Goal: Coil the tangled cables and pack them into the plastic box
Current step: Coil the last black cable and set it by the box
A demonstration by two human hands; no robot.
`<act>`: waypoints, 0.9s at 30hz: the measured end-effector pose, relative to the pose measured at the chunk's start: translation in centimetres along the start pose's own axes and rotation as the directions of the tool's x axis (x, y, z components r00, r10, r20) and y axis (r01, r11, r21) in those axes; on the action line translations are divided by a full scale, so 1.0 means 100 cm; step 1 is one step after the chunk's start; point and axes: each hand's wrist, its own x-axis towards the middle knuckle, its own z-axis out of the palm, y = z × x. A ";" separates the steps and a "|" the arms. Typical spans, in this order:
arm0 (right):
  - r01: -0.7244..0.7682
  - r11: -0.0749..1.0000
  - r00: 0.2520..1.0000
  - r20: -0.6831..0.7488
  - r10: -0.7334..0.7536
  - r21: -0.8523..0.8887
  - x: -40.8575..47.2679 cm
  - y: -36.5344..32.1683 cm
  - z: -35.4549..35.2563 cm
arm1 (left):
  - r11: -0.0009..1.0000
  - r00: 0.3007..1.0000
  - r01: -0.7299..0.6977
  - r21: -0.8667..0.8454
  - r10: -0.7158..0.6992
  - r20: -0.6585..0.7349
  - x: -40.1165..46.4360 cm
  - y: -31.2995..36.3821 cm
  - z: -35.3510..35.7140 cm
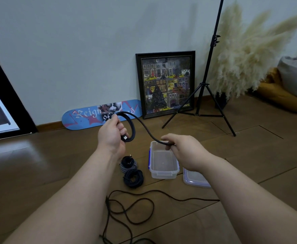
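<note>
My left hand grips one end of a dark braided cable, which is bent into a single loop with its plug showing below my fingers. The cable runs down and right to my right hand, which pinches it above the clear plastic box. The box stands open on the wooden floor with nothing in it. Its lid lies to its right. Two coiled cables lie left of the box. The rest of the held cable trails loose and tangled on the floor between my forearms.
A black tripod stand stands behind the box. A framed picture and a blue skateboard deck lean on the wall. Pampas grass and cushions fill the right corner. A dark framed panel is at the left.
</note>
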 end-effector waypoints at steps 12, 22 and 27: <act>0.017 0.991 1.000 0.004 -0.016 -0.131 -0.005 -0.010 -0.006 | 0.986 0.994 -0.110 0.129 0.109 0.013 0.000 -0.009 0.006; 0.128 0.974 0.991 0.019 -0.134 0.187 -0.012 -0.012 -0.030 | 0.967 0.975 -0.105 0.234 0.054 0.216 -0.009 -0.011 0.013; 0.088 0.819 0.991 0.034 -0.130 0.567 -0.014 -0.015 -0.030 | 0.964 0.947 -0.043 0.263 -0.045 0.319 -0.020 -0.017 0.024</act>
